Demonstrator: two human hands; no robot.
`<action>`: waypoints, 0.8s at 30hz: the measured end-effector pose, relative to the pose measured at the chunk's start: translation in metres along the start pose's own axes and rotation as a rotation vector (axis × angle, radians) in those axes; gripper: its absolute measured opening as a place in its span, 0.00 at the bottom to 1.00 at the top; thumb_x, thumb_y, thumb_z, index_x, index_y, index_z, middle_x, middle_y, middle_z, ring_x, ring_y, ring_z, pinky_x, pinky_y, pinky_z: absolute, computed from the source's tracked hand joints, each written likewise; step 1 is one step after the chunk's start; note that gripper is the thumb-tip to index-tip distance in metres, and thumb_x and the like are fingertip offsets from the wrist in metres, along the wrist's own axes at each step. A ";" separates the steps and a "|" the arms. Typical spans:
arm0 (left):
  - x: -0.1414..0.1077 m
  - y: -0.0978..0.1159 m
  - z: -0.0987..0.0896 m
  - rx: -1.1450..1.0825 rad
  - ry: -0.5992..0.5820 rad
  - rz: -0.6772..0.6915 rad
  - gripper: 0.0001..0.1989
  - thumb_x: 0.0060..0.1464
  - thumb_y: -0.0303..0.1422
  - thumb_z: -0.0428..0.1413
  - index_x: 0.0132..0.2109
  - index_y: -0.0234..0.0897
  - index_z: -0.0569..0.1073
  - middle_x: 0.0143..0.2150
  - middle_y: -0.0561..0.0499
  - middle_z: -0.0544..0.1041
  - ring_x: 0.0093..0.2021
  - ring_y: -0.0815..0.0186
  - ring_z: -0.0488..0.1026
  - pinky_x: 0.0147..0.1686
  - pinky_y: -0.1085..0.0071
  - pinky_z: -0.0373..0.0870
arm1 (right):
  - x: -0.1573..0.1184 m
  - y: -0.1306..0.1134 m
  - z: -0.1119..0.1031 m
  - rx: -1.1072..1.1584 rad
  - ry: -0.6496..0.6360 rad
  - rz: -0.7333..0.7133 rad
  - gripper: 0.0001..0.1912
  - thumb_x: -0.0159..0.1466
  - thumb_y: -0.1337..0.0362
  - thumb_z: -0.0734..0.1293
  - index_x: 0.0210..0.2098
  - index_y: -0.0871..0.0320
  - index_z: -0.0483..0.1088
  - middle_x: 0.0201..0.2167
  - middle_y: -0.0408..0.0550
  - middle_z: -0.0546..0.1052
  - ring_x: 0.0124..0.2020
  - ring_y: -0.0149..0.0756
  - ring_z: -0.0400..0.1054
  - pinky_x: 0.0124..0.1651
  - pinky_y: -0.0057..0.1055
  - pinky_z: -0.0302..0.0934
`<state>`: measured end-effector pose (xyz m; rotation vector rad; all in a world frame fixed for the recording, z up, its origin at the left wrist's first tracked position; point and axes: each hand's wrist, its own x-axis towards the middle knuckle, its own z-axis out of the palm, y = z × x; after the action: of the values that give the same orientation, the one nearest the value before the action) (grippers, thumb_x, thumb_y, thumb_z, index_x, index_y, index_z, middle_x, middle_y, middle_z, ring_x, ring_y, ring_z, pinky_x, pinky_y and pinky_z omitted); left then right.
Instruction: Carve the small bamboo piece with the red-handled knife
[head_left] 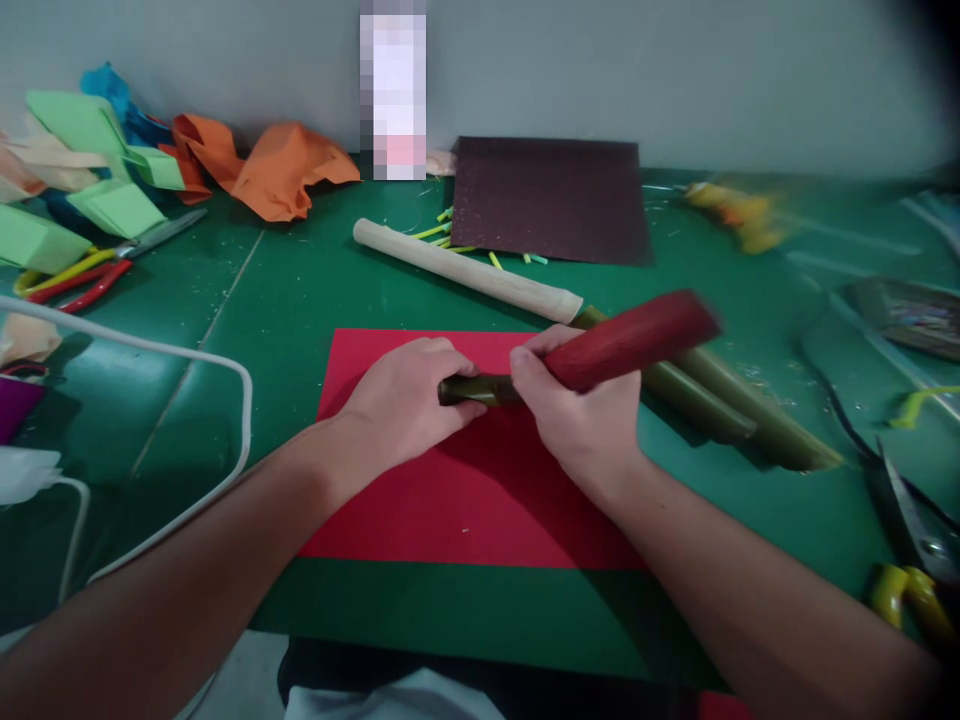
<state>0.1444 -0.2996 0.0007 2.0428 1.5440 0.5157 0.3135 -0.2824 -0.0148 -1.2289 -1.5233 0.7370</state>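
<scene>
My left hand [405,400] is closed, with thumb and fingers gripping the end of a slim dark green tube [484,390]. The tube runs level across to my right hand [585,420], where its other end is hidden. My right hand is wrapped round a thicker dark red tube [634,340], which slants up to the right and is blurred at its far end. Both hands are above a sheet of red paper [465,520] lying flat on the green table [450,605]. Whether the two tubes touch inside my right hand is hidden.
Behind my hands lie a pale tube [465,268], green tubes [757,405] and a dark brown sheet [551,200]. Scissors [919,520] rest at right, more scissors [97,270] at left. Crumpled orange paper [277,170], green paper pieces [120,205] and a white cable [244,400] lie left.
</scene>
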 end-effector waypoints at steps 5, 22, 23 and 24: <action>0.000 -0.001 0.001 -0.011 -0.010 -0.014 0.10 0.54 0.35 0.62 0.43 0.37 0.78 0.40 0.49 0.77 0.41 0.61 0.73 0.38 0.64 0.69 | 0.001 -0.002 0.000 0.027 0.029 0.019 0.08 0.55 0.64 0.69 0.22 0.50 0.67 0.21 0.41 0.73 0.25 0.37 0.68 0.31 0.36 0.66; 0.002 -0.003 0.001 -0.033 0.007 -0.008 0.10 0.54 0.35 0.62 0.43 0.38 0.79 0.40 0.50 0.78 0.39 0.62 0.73 0.37 0.65 0.68 | 0.002 -0.002 0.002 0.012 0.051 -0.006 0.08 0.56 0.63 0.68 0.22 0.50 0.67 0.21 0.41 0.72 0.25 0.36 0.68 0.32 0.36 0.66; 0.001 -0.003 0.001 -0.033 0.005 -0.011 0.10 0.54 0.36 0.62 0.43 0.38 0.79 0.40 0.50 0.78 0.39 0.62 0.73 0.36 0.65 0.67 | 0.003 -0.001 0.002 0.001 0.049 -0.012 0.07 0.56 0.63 0.68 0.22 0.50 0.68 0.21 0.42 0.72 0.26 0.37 0.69 0.33 0.37 0.66; 0.001 -0.003 0.001 -0.031 0.002 -0.010 0.10 0.54 0.36 0.62 0.43 0.38 0.79 0.40 0.50 0.78 0.39 0.63 0.72 0.36 0.65 0.67 | 0.003 -0.001 0.002 -0.009 0.044 -0.018 0.07 0.56 0.62 0.68 0.23 0.50 0.68 0.21 0.42 0.73 0.26 0.37 0.69 0.34 0.37 0.67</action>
<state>0.1430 -0.2978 -0.0024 2.0108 1.5378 0.5342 0.3118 -0.2796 -0.0135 -1.2291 -1.5013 0.6882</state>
